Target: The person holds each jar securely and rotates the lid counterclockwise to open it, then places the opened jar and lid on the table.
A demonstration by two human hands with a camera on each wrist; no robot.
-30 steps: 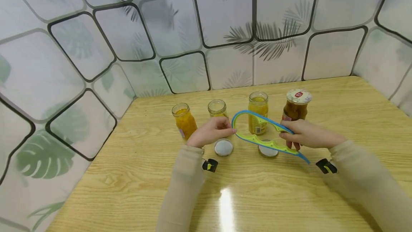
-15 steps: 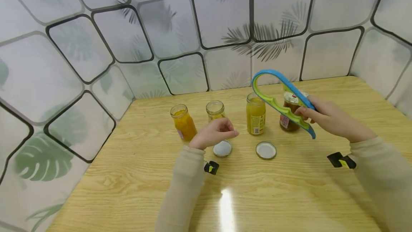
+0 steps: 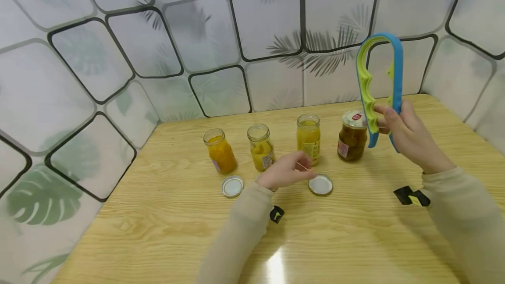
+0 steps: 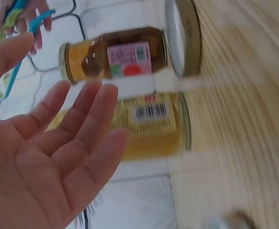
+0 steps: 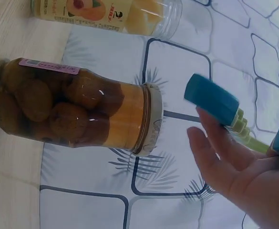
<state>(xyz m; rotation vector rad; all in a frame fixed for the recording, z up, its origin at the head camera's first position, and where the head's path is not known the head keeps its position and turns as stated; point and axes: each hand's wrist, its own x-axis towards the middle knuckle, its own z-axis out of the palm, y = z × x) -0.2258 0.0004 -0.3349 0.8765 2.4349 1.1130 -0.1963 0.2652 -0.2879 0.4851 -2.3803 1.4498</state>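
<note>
My right hand [image 3: 412, 137] holds a blue and green jar opener [image 3: 398, 71] upright by its two arms, loop at the top. Just left of it and below stands a jar of dark fruit [image 3: 352, 139] with its patterned lid on. In the right wrist view that jar [image 5: 67, 105] is apart from the fingers. My left hand [image 3: 287, 171] hovers with relaxed fingers in front of an uncapped yellow jar [image 3: 308, 133]; the left wrist view shows nothing in its palm [image 4: 29, 167]. A loose lid [image 3: 320, 184] lies on the table beside its fingertips.
Two more uncapped jars stand to the left, one with orange contents [image 3: 222, 157] and one with yellow fruit pieces [image 3: 261, 150]. Another loose lid [image 3: 232, 186] lies before them. A patterned wall covering [image 3: 276, 82] rises behind the wooden table [image 3: 158, 231].
My right hand has moved right and raised the jar opener, turning it from lying sideways to upright. The left hand, earlier at the opener's loop, has parted from it and shifted right.
</note>
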